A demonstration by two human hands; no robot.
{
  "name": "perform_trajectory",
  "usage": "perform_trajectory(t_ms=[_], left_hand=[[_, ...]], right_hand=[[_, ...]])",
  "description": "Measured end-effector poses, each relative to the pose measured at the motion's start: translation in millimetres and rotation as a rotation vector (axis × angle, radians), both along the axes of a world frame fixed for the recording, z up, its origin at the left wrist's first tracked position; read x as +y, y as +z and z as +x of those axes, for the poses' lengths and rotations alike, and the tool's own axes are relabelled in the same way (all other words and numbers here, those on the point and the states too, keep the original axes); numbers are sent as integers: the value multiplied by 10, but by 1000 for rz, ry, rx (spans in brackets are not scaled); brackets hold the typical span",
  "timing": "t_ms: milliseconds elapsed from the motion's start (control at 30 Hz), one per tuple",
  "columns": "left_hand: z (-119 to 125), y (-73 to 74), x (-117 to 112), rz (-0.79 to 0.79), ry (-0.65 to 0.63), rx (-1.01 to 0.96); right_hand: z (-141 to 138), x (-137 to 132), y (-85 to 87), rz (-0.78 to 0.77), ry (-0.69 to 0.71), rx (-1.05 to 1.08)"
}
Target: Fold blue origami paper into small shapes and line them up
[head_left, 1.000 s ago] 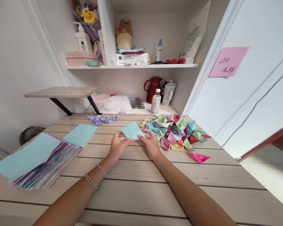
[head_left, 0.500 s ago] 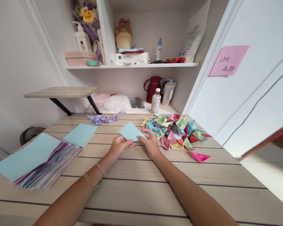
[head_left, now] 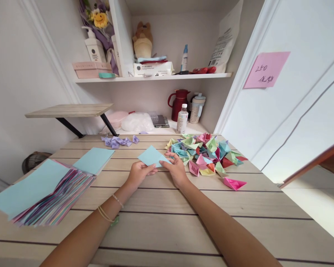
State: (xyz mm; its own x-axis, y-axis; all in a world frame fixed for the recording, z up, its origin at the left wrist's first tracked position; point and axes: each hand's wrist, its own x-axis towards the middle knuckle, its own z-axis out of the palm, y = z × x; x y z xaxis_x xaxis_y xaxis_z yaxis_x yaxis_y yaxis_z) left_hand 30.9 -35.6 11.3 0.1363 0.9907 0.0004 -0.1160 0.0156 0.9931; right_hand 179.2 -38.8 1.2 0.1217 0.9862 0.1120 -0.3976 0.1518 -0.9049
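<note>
A light blue sheet of paper (head_left: 151, 155) is held between both hands above the middle of the slatted table. My left hand (head_left: 140, 174) pinches its lower left edge between thumb and fingers. On the opposite side, my right hand (head_left: 176, 170) grips the right corner, with the thumb on top of the sheet. Just beyond the right hand lies a heap of folded paper boats (head_left: 203, 150) in many colours. One bright pink paper boat (head_left: 234, 183) rests apart, nearer to me.
At left lie a fanned stack of coloured paper (head_left: 55, 196) and a smaller blue stack (head_left: 94, 160). Small purple folded papers (head_left: 118, 142) sit near a raised wooden stand (head_left: 69, 110). A bottle (head_left: 182, 120) and a red jug (head_left: 179, 104) stand at the back.
The whole view has shifted slightly to the left. Both hands keep their hold on the blue sheet, with hardly any visible movement.
</note>
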Motion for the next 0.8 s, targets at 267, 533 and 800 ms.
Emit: perform_trajectory(t_ms=[267,533,800], left_hand=[[4,21,3,34,24,6],[30,7,5,99,45,-4],[-6,86,9,80,114,-21]], right_hand=[[-43,11,-45,-13,-19,-5],[-103,5,-79,-26,-22,1],[45,32,41,-59,-52,44]])
